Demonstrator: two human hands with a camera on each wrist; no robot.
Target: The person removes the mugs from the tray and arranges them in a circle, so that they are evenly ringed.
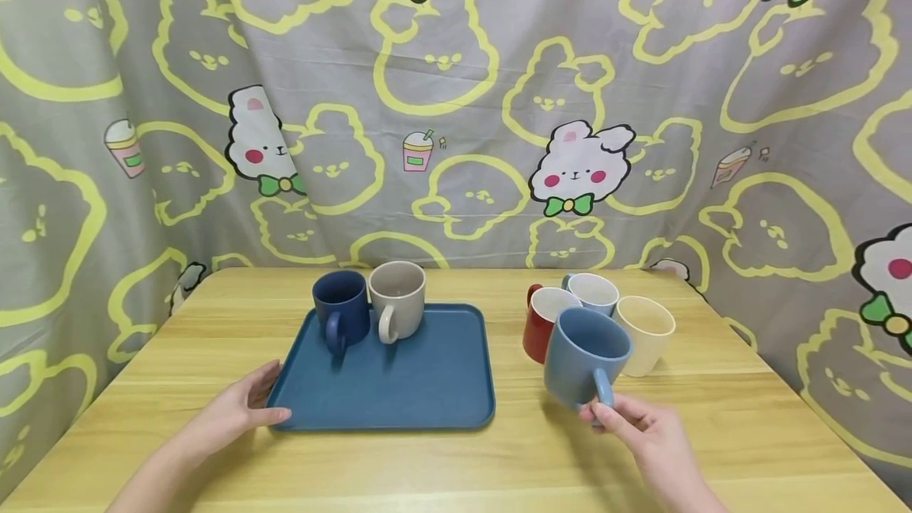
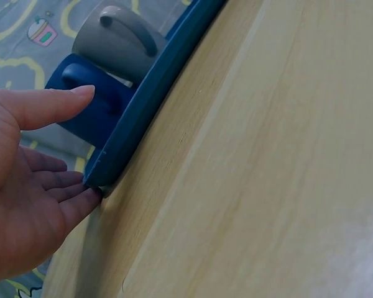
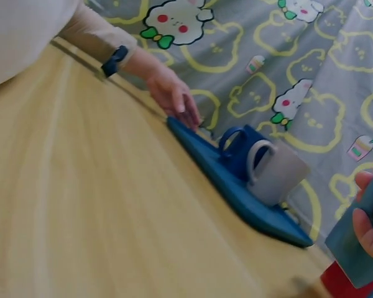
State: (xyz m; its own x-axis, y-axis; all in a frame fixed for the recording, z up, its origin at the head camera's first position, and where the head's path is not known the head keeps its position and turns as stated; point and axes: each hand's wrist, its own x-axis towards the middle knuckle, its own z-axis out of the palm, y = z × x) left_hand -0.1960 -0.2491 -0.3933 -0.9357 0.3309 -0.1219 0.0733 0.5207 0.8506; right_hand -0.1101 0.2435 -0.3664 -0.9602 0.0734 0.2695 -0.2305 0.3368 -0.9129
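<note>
My right hand point(image 1: 651, 434) pinches the handle of a light blue mug point(image 1: 580, 359), which hangs tilted above the table with a shadow beneath it. My left hand point(image 1: 231, 410) is at the near left corner of a blue tray point(image 1: 399, 394); in the left wrist view its thumb stands apart and the straight fingers point(image 2: 62, 183) reach the tray's edge. At the tray's back left, a dark blue mug point(image 1: 343, 311) and a grey-beige mug point(image 1: 399, 299) stand upright side by side, handles toward me.
Behind the raised mug, a red mug point(image 1: 537, 331) with a white inside, a blue mug point(image 1: 594, 291) with a white inside and a cream mug point(image 1: 647, 335) stand close together on the wooden table point(image 1: 456, 469). A patterned curtain point(image 1: 456, 133) hangs along the table's back edge.
</note>
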